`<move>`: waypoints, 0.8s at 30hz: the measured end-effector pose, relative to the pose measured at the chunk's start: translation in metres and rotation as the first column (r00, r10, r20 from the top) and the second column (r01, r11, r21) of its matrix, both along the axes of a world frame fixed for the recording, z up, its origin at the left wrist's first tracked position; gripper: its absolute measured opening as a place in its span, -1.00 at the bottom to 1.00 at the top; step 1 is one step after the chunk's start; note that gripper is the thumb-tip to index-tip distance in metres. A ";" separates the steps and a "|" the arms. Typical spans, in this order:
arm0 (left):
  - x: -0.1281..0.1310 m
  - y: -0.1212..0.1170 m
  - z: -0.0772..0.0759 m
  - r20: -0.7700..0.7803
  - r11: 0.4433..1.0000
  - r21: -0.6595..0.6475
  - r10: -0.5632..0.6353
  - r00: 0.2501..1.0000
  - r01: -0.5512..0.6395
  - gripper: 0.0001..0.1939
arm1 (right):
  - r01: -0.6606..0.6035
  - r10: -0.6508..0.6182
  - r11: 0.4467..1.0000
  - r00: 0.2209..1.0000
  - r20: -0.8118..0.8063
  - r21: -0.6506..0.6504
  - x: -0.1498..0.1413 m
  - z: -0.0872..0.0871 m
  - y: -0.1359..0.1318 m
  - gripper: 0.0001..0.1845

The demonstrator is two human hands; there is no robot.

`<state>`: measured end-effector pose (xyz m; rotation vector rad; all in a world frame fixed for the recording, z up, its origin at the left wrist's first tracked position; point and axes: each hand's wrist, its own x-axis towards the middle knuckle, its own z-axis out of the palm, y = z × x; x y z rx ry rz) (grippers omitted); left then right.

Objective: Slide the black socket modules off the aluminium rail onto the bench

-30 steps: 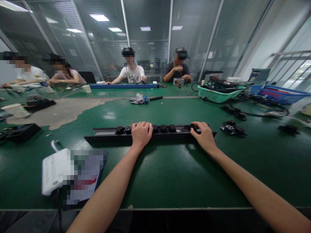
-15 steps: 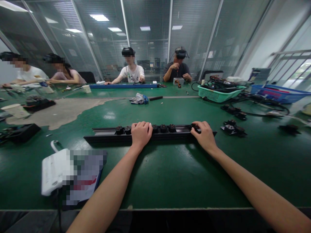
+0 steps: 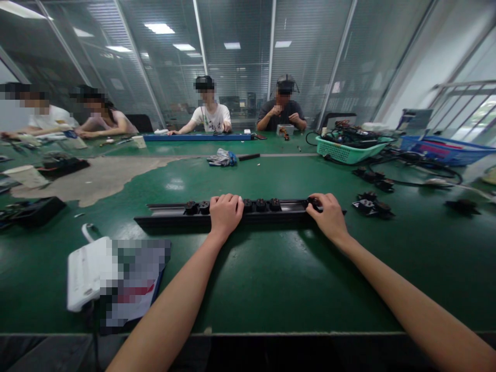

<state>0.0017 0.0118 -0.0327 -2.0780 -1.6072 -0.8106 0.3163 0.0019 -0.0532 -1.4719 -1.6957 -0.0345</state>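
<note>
A long black channel-shaped rail lies crosswise on the green table. Several round black socket-like modules sit in a row in its groove. My left hand is closed over the middle of the rail, fingers wrapped over its far side, hiding part of the row. Near the rail's right end, my right hand pinches another round black module, mostly covered by the fingers. The groove between that module and the row shows a pale inner strip.
Loose black modules lie to the right. Behind them stand a green basket of cables and a blue basket. A white box with a cord is at near left. Gloves lie farther back. Several people sit across the table.
Both hands keep their places on the rail, apart from a very slight shift of the view. Across the table, a person in dark clothing has lowered a hand a little.
</note>
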 end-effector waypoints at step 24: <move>0.000 0.000 0.000 -0.007 1.000 0.006 0.003 1.000 -0.003 -0.61 | 0.035 -0.037 0.998 0.999 0.036 0.050 0.004 -0.005 0.002 -0.68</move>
